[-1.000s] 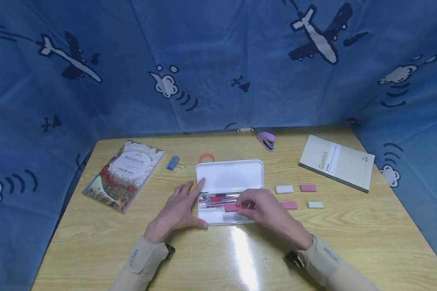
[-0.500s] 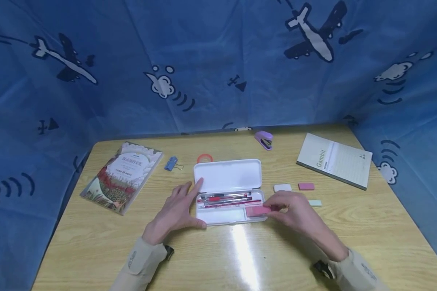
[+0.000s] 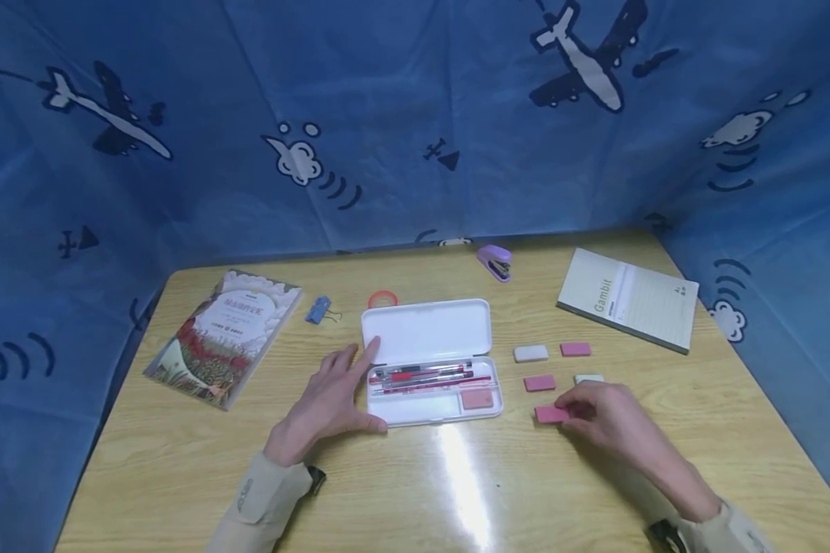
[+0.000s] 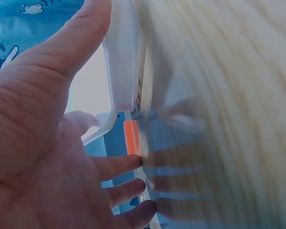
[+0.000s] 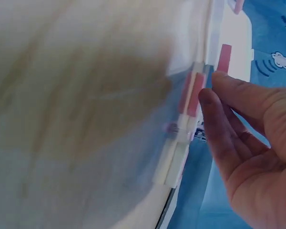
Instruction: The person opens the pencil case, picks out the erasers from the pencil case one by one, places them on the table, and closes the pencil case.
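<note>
A white pencil case [image 3: 415, 411] lies on the table with its lid [image 3: 429, 330] folded back. Inside are several pens [image 3: 422, 375] and a pink eraser [image 3: 476, 399] in the small right compartment. My left hand [image 3: 325, 403] rests at the case's left end, index finger at the lid and thumb by the near corner. In the left wrist view its fingers are extended. Right of the case, my right hand [image 3: 612, 418] pinches a pink eraser [image 3: 550, 415] between thumb and fingertips, close over the table. The right wrist view shows this pinched eraser [image 5: 224, 58] beyond the fingertips.
Near the right hand lie a white eraser [image 3: 530, 353], two pink erasers [image 3: 576, 349] and a partly covered pale green eraser [image 3: 589, 379]. Farther back are a purple stapler [image 3: 494, 263], a notebook [image 3: 629, 299], red tape [image 3: 383, 299], a blue binder clip [image 3: 320, 310] and a book [image 3: 224, 338].
My right hand has moved right from over the pencil case to the table beside it, carrying the pink eraser along. The small compartment's eraser is now uncovered. My left hand has stayed at the case.
</note>
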### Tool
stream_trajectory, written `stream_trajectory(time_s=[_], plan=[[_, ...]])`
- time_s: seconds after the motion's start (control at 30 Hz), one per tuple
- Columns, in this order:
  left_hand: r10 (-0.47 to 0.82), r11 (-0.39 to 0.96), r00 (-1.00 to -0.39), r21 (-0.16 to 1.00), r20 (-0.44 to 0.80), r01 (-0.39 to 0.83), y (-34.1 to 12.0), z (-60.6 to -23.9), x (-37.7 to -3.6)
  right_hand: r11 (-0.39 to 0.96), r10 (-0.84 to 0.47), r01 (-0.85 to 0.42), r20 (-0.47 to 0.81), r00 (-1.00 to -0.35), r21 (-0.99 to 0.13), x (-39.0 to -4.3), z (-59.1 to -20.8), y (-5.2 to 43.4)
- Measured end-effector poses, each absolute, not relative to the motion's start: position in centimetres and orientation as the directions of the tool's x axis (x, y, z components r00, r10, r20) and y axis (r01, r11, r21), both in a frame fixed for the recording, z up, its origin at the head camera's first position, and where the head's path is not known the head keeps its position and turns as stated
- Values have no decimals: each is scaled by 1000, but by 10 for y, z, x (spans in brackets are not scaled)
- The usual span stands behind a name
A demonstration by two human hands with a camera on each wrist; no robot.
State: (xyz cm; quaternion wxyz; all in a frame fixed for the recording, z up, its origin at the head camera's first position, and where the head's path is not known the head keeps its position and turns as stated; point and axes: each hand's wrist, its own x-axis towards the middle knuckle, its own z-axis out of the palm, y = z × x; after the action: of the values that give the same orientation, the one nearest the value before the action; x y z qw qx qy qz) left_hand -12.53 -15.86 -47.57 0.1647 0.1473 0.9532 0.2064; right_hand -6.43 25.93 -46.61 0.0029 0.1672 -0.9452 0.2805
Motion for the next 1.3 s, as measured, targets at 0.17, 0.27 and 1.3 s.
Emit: stream_trajectory(time_s=[0.17, 0.27, 1.3], plan=[[354, 869, -903, 443, -245, 220, -159, -476, -125, 817, -316, -303, 57, -947, -492, -66, -469, 262], [356, 868, -903, 445, -243, 222, -159, -475, -125, 819, -320, -299, 43, -947, -490, -68, -471, 263], [347, 875, -903, 435, -255, 214, -157, -475, -124, 746, -398, -390, 108, -911, -539, -92, -461, 219]])
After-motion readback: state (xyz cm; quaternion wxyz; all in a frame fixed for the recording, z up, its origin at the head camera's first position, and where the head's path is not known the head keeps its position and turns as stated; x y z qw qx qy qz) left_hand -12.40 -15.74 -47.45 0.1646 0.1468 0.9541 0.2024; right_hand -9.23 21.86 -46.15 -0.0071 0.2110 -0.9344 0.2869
